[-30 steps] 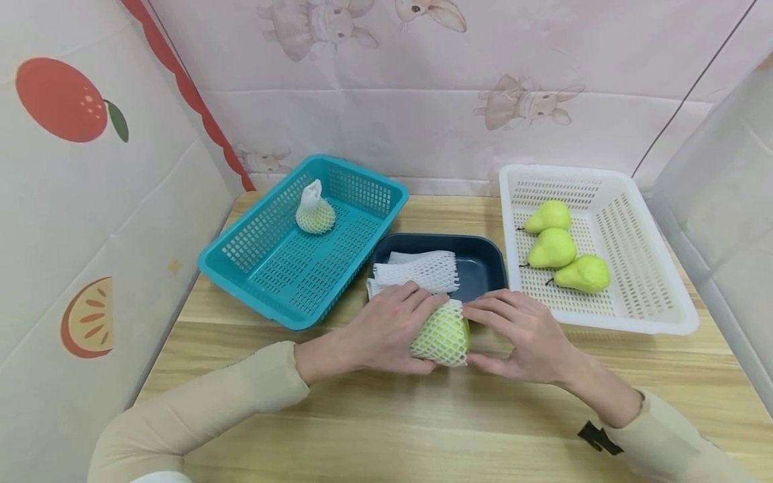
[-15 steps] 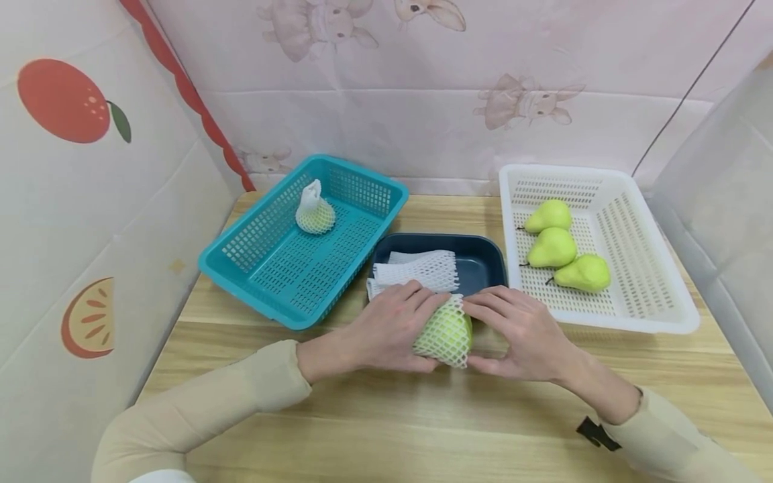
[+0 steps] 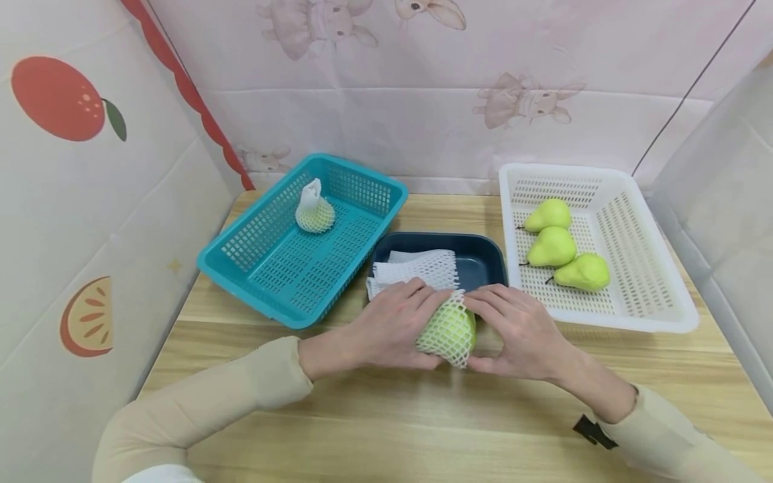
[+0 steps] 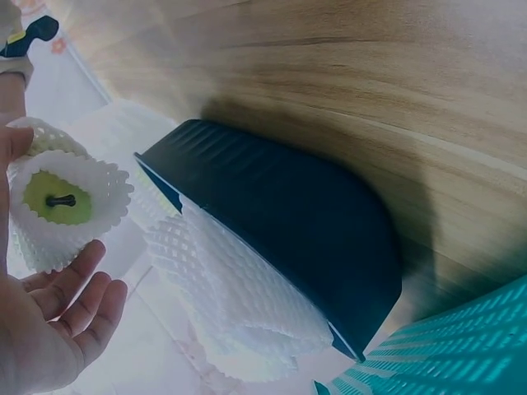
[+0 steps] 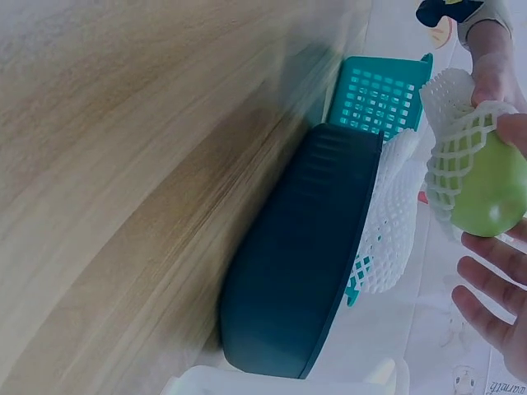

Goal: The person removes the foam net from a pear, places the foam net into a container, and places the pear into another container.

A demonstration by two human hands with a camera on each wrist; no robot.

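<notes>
A green pear [image 5: 490,193] lies partly inside a white foam net sleeve [image 3: 443,335], held between my two hands in front of the dark blue tray. My left hand [image 3: 392,327] grips the sleeved pear from the left, thumb on the near side. My right hand [image 3: 524,330] holds the net's open edge at the pear's round end, with thumb and fingertips. In the left wrist view the pear's stem [image 4: 62,200] shows through the sleeve's other opening. The right wrist view shows the round end bare, outside the net.
The dark blue tray [image 3: 483,258] holds several folded foam nets [image 3: 425,268]. At the left, a teal basket [image 3: 272,295] contains one sleeved pear [image 3: 315,213]. A white basket [image 3: 652,282] at the right has three bare pears [image 3: 551,247]. Fabric walls enclose the wooden table [image 3: 423,429].
The sleeved pear has shifted slightly to the right, together with my left hand. The net's edge slants more across the pear. My right hand has barely moved.
</notes>
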